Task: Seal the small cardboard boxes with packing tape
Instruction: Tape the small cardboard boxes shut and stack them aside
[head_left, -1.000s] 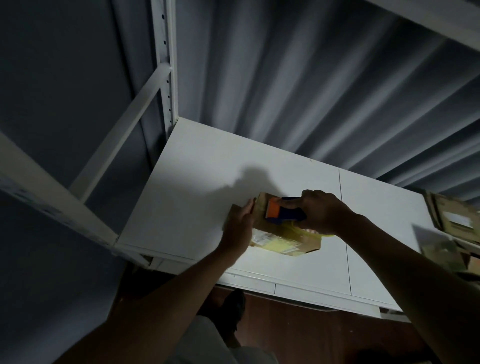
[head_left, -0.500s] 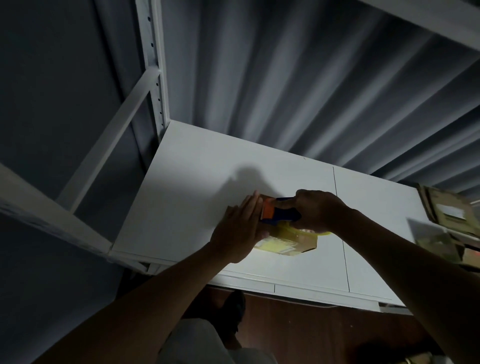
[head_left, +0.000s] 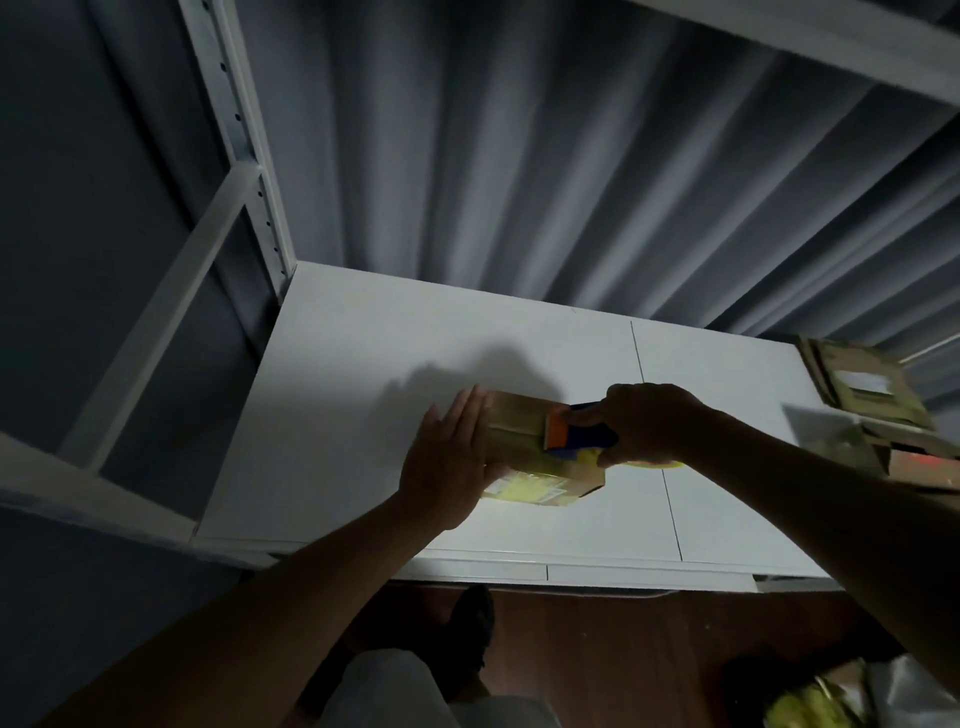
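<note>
Taping step in hand: small cardboard box (head_left: 524, 441) on white tabletop (head_left: 363, 374) is steadied by flat, open-fingered left hand (head_left: 449, 465); tape dispenser (head_left: 579, 431) is gripped by right hand (head_left: 647, 423) on the box top. Next move likely: tape drawn rightward, then cut.

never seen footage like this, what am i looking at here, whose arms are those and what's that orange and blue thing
There is no machine here. A person wears a wide-angle camera on the head, looking forward and down, so the two arms reaching in from below are their own.

They stand at a white shelf in a metal rack, with a grey curtain behind. On the shelf lies a small cardboard box with a yellowish label on its near side.

The left hand, fingers straight, presses against the box's left end to steady it. The right hand grips an orange and blue tape dispenser resting on top of the box; a yellowish tape roll peeks out under that hand.

More cardboard boxes sit blurred at the shelf's right end.
</note>
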